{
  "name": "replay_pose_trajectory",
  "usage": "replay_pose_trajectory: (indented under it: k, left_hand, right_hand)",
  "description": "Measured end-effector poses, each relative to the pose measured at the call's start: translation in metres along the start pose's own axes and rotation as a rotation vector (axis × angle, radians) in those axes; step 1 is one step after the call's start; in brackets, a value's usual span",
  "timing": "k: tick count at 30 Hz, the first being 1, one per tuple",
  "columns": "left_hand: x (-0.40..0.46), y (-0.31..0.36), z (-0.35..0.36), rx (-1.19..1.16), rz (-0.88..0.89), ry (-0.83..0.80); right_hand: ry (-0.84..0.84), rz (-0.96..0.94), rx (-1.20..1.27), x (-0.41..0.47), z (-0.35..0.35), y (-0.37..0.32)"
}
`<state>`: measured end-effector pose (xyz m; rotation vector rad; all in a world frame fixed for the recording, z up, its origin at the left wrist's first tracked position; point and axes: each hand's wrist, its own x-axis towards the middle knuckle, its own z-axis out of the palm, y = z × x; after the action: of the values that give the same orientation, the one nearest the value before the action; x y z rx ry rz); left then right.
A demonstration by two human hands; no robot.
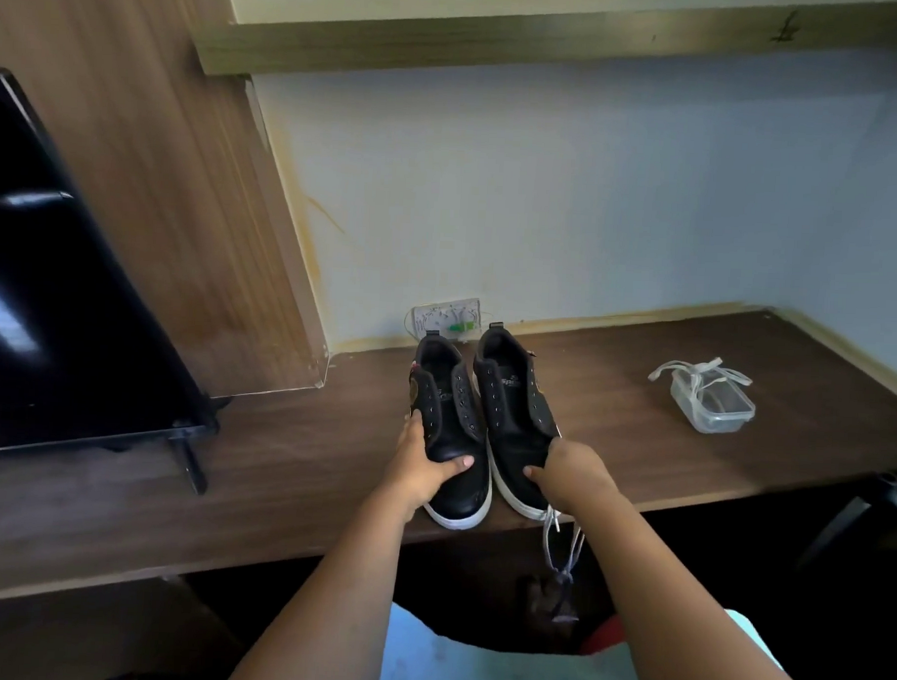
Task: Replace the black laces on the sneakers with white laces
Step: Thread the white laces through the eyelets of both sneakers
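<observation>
Head view: left grip clasps the left sneaker toe; right grip holds the right sneaker toe, laces dangling beneath it off the surface

One head-worn camera, looking forward and down over a wooden desk.

It sits above the person's forearms, which rise from the bottom edge toward mid-frame, so the near rim of the desk crosses the lower third. The view faces the pale wall, filling the upper centre and right. The wide lens bends the wood panel at upper left. The far desk corner shows at right. There is no second view.
</observation>
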<state>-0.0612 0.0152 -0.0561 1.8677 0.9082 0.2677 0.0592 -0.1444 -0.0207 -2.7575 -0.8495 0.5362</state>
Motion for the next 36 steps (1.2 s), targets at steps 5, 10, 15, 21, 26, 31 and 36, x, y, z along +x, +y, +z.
replay_pose_trajectory:
  k: [5, 10, 15, 21, 26, 31, 36]
  left_hand:
    - [-0.037, 0.041, 0.004, 0.322, 0.173, 0.067]
    - [-0.095, 0.074, 0.039, -0.446, 0.235, -0.312]
    - [-0.106, 0.073, -0.006, -0.543, 0.184, -0.127]
    - [-0.121, 0.059, -0.077, -0.353, 0.211, -0.067]
    - [-0.13, 0.047, -0.117, -0.127, 0.193, -0.061]
    - [-0.13, 0.044, -0.123, -0.315, 0.22, 0.011]
    - [-0.131, 0.056, -0.109, -0.533, 0.225, -0.095]
  right_hand:
    - [0.27, -0.057, 0.374, -0.022, -0.029, -0.003]
    - [0.428, -0.301, 0.977, -0.053, -0.064, -0.042]
    - [0.528, -0.35, 0.877, -0.068, -0.099, -0.028]
    - [0.408, -0.26, 1.101, -0.069, -0.108, 0.001]
    - [0.261, -0.109, 1.398, -0.055, -0.094, 0.009]
    - [0.273, -0.114, 0.918, -0.042, -0.073, -0.001]
    - [-0.08, -0.281, 0.41, -0.063, -0.062, -0.039]
